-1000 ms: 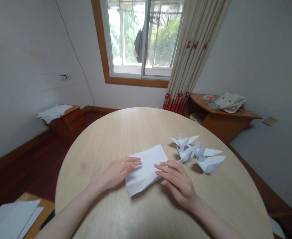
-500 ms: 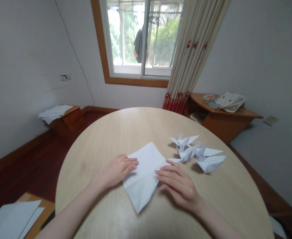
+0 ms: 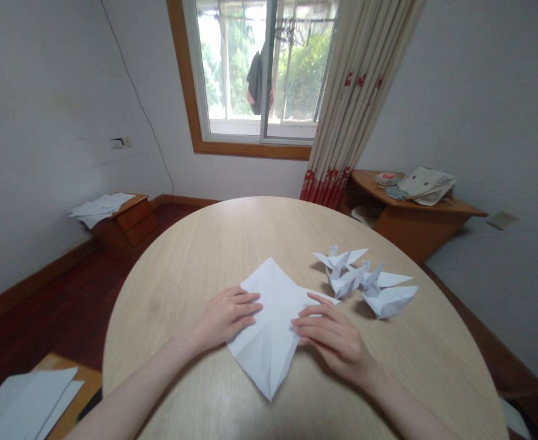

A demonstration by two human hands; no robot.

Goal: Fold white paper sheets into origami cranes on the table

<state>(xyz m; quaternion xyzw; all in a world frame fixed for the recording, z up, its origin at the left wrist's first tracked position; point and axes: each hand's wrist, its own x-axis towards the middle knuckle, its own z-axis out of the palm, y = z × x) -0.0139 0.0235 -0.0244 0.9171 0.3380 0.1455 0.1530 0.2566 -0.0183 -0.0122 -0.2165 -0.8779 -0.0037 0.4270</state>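
A creased sheet of white paper (image 3: 272, 330) lies on the round wooden table (image 3: 195, 244), one corner toward me and one toward the window. My left hand (image 3: 232, 315) rests flat on its left edge, fingers stretched out. On the right edge lies my right hand (image 3: 331, 330), its fingers extended and slightly apart, touching the paper. Several folded paper cranes (image 3: 342, 281) stand close together beyond my right hand, and the nearest right one (image 3: 390, 300) has its wings spread. A white point reaches out past my right fingers toward the cranes.
White sheets (image 3: 25, 400) lie on a low wooden surface at the lower left. More papers (image 3: 101, 208) cover a small drawer cabinet (image 3: 134, 223). A corner desk (image 3: 416, 223) on the right holds a cloth bag (image 3: 427, 185). A curtain (image 3: 356, 91) hangs beside the window.
The paper has turned slightly, its near corner swinging right and its far corner left. Both hands have shifted a little to the right with it, fingers still stretched out.
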